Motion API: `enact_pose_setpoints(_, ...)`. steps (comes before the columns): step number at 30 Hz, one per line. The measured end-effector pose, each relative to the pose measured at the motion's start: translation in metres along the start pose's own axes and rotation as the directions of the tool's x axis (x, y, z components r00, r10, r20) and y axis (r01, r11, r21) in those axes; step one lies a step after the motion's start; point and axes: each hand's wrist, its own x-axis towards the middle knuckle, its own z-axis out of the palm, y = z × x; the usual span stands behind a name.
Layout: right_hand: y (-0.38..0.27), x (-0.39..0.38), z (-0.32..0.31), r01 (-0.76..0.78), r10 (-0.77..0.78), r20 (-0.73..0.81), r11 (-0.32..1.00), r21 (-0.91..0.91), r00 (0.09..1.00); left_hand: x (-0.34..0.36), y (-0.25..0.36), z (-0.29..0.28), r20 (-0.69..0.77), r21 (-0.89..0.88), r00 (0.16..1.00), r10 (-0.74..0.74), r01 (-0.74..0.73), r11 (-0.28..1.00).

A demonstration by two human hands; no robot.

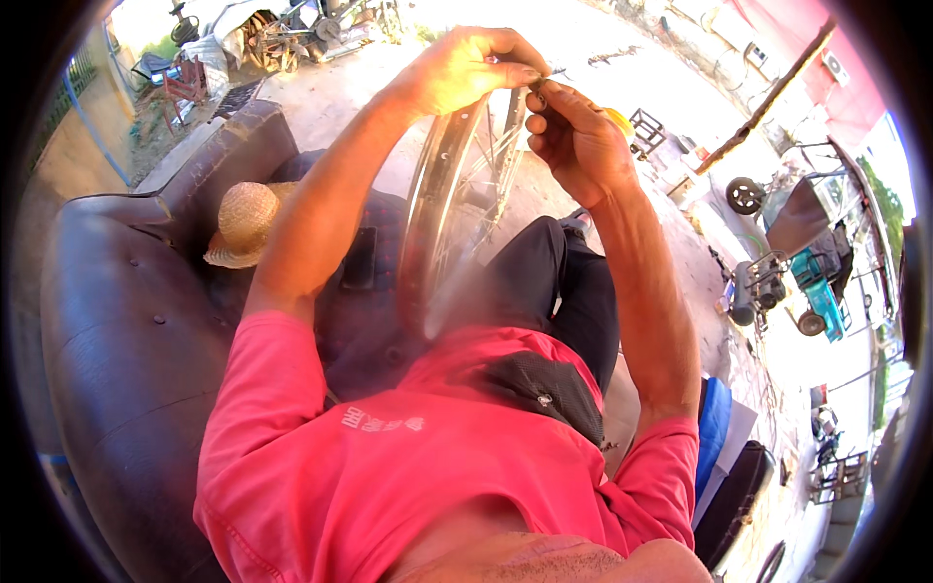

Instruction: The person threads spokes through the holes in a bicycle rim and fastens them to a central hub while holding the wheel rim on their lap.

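My left hand (469, 76) and my right hand (585, 139) are raised close together in front of me. Their thumbs and fingertips are pinched around a tiny dark part (536, 87), too small to make out. Below the hands, a spoked wheel rim (424, 209) stands upright beside my legs, between my forearms. Thin spokes (491, 194) show on its right side, and its lower end is blurred. Fingers partly cover the top of the rim, so I cannot tell whether the small part is joined to it.
I am on a dark leather sofa (126, 360). A straw hat (246, 222) and a black phone (361, 258) lie to my left. At the right are a blue object (714, 428), a wooden pole (768, 97) and a teal vehicle (819, 293). Piled scrap (277, 41) sits far left.
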Motion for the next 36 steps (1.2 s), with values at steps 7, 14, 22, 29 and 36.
enact_pose_setpoints(7, -0.003, 0.019, -0.008, -0.052, 0.054, 0.031, 0.997, -0.051, 0.998, -0.005, 0.0, -0.016, 0.042, 0.122, 0.997, 0.071, -0.076, 0.99)
enact_pose_setpoints(14, -0.008, -0.005, -0.087, -0.026, 0.005, -0.154, 0.991, -0.131, 0.988, -0.006, 0.009, -0.015, -0.115, -0.102, 0.968, -0.222, 0.211, 0.972)
enact_pose_setpoints(22, -0.029, -0.098, -0.254, -0.25, -0.069, -0.614, 0.873, -0.418, 0.786, -0.011, 0.018, -0.016, -0.175, 0.19, 0.974, -0.141, 0.174, 0.966)
enact_pose_setpoints(29, 0.072, -0.271, -0.341, -0.603, -0.006, -0.842, 0.695, -0.391, 0.539, -0.024, -0.009, -0.032, -0.103, 0.105, 0.989, -0.108, 0.119, 0.987)
enact_pose_setpoints(36, 0.183, -0.416, -0.315, -0.872, 0.173, -0.897, 0.364, -0.326, 0.408, -0.024, -0.001, -0.016, -0.055, 0.092, 0.997, -0.052, 0.056, 0.994)
